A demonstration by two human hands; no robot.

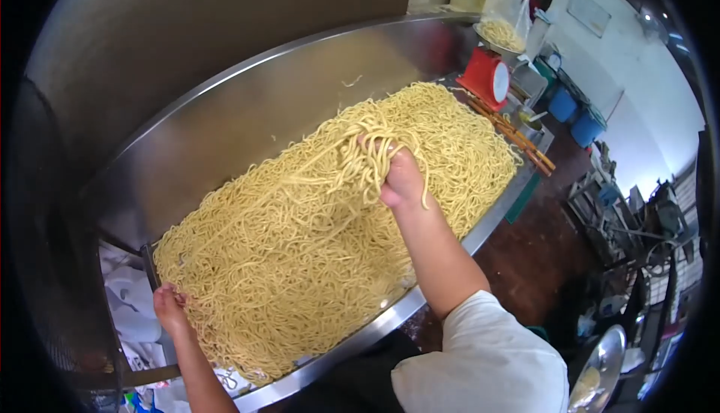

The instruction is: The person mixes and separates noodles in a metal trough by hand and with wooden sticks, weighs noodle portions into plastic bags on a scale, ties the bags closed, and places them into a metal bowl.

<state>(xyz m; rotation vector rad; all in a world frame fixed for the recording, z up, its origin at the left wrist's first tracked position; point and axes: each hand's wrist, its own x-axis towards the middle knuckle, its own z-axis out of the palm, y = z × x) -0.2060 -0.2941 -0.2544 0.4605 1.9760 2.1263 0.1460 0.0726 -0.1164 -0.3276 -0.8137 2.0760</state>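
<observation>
A wide, thick layer of yellow noodles (300, 263) covers the metal-edged table. My right hand (403, 177) is closed around a clump of noodles (367, 158), raised over the middle of the pile. Loose strands drape over its fingers and hang beside the wrist. At the pile's left end, my left hand (171, 306) touches the outer noodles with its fingers apart; its fingertips are partly hidden among the strands.
A tall steel backsplash (300, 91) curves behind the noodles. Past their far right end stands a red scale (484, 78) with noodles in its pan, beside wooden sticks (517, 137). Blue buckets (587, 126) are farther right. A metal bowl (602, 368) sits at lower right.
</observation>
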